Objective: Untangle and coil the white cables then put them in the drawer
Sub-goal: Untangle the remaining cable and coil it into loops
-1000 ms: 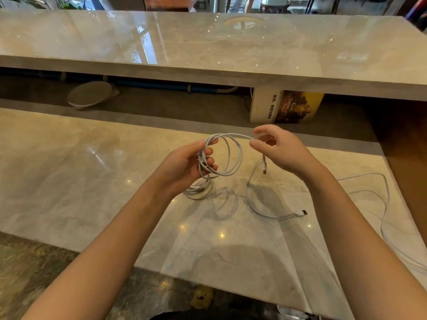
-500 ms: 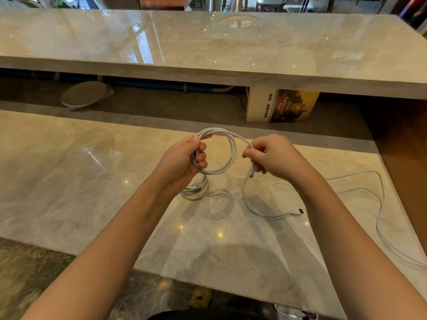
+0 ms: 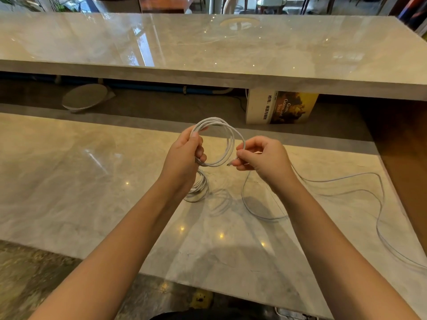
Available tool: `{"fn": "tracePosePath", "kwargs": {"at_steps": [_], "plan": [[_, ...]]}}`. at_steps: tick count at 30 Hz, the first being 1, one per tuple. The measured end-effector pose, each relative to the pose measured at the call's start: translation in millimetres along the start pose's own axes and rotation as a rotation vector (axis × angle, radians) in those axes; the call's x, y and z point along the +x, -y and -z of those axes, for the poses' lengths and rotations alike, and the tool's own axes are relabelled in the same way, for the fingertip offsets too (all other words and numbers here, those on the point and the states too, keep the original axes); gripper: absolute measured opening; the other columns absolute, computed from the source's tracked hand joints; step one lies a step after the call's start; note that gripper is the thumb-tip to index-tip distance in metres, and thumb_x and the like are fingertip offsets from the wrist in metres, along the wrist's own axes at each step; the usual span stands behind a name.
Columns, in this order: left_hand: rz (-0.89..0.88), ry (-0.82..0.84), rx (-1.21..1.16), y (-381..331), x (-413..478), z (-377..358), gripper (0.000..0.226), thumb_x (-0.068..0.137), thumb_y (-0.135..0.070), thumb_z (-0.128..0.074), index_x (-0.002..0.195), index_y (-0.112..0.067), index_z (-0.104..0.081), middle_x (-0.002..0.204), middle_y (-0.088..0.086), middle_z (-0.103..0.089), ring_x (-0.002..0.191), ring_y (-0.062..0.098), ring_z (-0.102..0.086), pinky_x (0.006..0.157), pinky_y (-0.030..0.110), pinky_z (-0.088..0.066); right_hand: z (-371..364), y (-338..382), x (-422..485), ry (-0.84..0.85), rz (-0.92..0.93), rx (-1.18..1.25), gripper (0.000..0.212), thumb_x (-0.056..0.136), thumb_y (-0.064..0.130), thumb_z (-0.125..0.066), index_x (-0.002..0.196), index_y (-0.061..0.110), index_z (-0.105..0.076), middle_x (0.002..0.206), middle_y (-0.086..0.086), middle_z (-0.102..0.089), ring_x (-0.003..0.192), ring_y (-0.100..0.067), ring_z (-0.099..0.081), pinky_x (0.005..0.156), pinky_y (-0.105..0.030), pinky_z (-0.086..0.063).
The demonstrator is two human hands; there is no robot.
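A white cable coil point(image 3: 227, 135) of a few loops hangs in the air above the marble counter point(image 3: 92, 192). My left hand point(image 3: 184, 155) grips the coil's left side. My right hand point(image 3: 263, 158) pinches the same cable's free end, its plug at my fingertips, against the coil's right side. A second coiled white cable point(image 3: 198, 188) lies on the counter, partly hidden behind my left wrist. A loose white cable point(image 3: 346, 179) trails in long curves across the counter's right part, with one loop point(image 3: 251, 211) running under my right forearm. No drawer is in view.
A raised marble shelf point(image 3: 231, 54) runs across the back. Beneath it stand a book point(image 3: 282, 107) and a round grey disc point(image 3: 84, 97). The counter's near edge drops to a dark stone floor point(image 3: 34, 269).
Both hands rose slightly and closed in. The right hand drew the dangling end up, so its plug now sits at the fingertips against the coil. The coil looks tighter.
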State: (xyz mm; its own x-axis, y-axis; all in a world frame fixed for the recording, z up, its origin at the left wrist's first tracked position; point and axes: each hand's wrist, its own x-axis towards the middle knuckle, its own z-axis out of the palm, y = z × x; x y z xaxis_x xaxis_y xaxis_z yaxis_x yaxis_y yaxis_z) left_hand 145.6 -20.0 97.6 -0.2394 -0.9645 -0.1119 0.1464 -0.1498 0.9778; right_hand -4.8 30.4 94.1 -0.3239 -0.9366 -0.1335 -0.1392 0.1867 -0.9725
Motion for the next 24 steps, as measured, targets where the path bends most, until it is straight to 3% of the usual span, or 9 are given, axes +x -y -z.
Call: {"fn": "tracePosePath", "kwargs": {"at_steps": [3, 7, 10, 13, 16, 18, 20, 22, 24], "plan": [[0.084, 0.066, -0.235, -0.9, -1.8, -0.8, 0.023, 0.100, -0.012, -0.033, 0.106, -0.007, -0.054, 0.068, -0.002, -0.044, 0.054, 0.007, -0.037, 0.054, 0.022, -0.033, -2.5, -10.9, 3.2, -0.019, 0.057, -0.183, 0.012, 0.090, 0.009, -0.054, 0.094, 0.012, -0.065, 0.086, -0.009, -0.068, 0.081, -0.021, -0.065, 0.073, -0.033, -0.055], [0.252, 0.136, -0.374, 1.4, -4.3, 1.7, 0.020, 0.100, -0.016, -0.034, 0.103, -0.008, -0.052, 0.069, 0.001, -0.045, 0.055, 0.009, -0.038, 0.059, 0.025, -0.032, 0.1, -1.1, 6.7, 0.094, 0.002, -0.072, 0.023, 0.098, 0.020, -0.039, 0.111, 0.017, -0.058, 0.096, -0.004, -0.068, 0.090, -0.016, -0.064, 0.077, -0.030, -0.054], [0.298, 0.145, -0.414, 2.5, -6.3, 1.4, 0.021, 0.100, -0.016, -0.032, 0.095, -0.010, -0.051, 0.071, 0.002, -0.044, 0.057, 0.010, -0.036, 0.057, 0.023, -0.034, 0.3, 0.9, 8.1, 0.152, 0.031, -0.159, 0.028, 0.101, 0.028, -0.032, 0.115, 0.019, -0.054, 0.101, -0.002, -0.062, 0.090, -0.016, -0.060, 0.074, -0.028, -0.053], [0.316, 0.160, -0.463, 2.4, -7.4, -0.4, 0.020, 0.100, -0.016, -0.032, 0.094, -0.009, -0.050, 0.069, 0.001, -0.044, 0.055, 0.009, -0.034, 0.053, 0.021, -0.034, -3.8, -7.6, 12.7, 0.116, 0.077, -0.382, 0.034, 0.101, 0.031, -0.028, 0.114, 0.017, -0.055, 0.108, -0.005, -0.048, 0.089, -0.016, -0.053, 0.075, -0.028, -0.047], [0.288, 0.155, -0.438, 0.9, -8.4, -1.5, 0.019, 0.100, -0.016, -0.032, 0.096, -0.008, -0.049, 0.068, 0.002, -0.042, 0.056, 0.009, -0.030, 0.054, 0.021, -0.028, 1.3, -13.0, 14.9, 0.222, 0.139, -0.678, 0.043, 0.100, 0.033, -0.025, 0.110, 0.011, -0.061, 0.110, -0.008, -0.055, 0.099, -0.021, -0.051, 0.082, -0.035, -0.042], [0.244, 0.140, -0.367, 0.9, -8.6, 0.1, 0.021, 0.100, -0.015, -0.032, 0.098, -0.007, -0.051, 0.069, 0.002, -0.042, 0.057, 0.010, -0.029, 0.055, 0.022, -0.026, 8.7, -8.6, 12.3, 0.358, 0.082, -0.699, 0.046, 0.100, 0.035, -0.028, 0.102, 0.004, -0.062, 0.095, -0.010, -0.062, 0.088, -0.024, -0.054, 0.076, -0.036, -0.046], [0.205, 0.134, -0.283, 0.9, -8.8, 1.2, 0.023, 0.101, -0.014, -0.032, 0.098, -0.008, -0.054, 0.069, 0.002, -0.044, 0.056, 0.009, -0.031, 0.054, 0.022, -0.027, 14.3, -1.8, 9.0, 0.465, -0.011, -0.681, 0.037, 0.099, 0.034, -0.036, 0.096, 0.011, -0.065, 0.074, -0.001, -0.056, 0.067, -0.015, -0.051, 0.059, -0.023, -0.042], [0.199, 0.151, -0.287, 1.1, -9.1, 0.0, 0.022, 0.100, -0.014, -0.032, 0.099, -0.008, -0.054, 0.068, 0.001, -0.044, 0.055, 0.009, -0.032, 0.052, 0.020, -0.029, 15.1, -0.8, 8.9, 0.478, -0.067, -0.610, 0.027, 0.097, 0.028, -0.045, 0.096, 0.013, -0.067, 0.068, -0.001, -0.057, 0.057, -0.010, -0.053, 0.053, -0.017, -0.045], [0.211, 0.179, -0.380, 1.7, -9.9, -1.4, 0.021, 0.100, -0.014, -0.032, 0.100, -0.007, -0.052, 0.068, 0.001, -0.043, 0.054, 0.008, -0.030, 0.050, 0.019, -0.029, 10.2, -4.5, 8.9, 0.428, -0.142, -0.388, 0.021, 0.094, 0.019, -0.052, 0.091, 0.006, -0.068, 0.071, -0.009, -0.066, 0.057, -0.011, -0.063, 0.055, -0.018, -0.054]]}}
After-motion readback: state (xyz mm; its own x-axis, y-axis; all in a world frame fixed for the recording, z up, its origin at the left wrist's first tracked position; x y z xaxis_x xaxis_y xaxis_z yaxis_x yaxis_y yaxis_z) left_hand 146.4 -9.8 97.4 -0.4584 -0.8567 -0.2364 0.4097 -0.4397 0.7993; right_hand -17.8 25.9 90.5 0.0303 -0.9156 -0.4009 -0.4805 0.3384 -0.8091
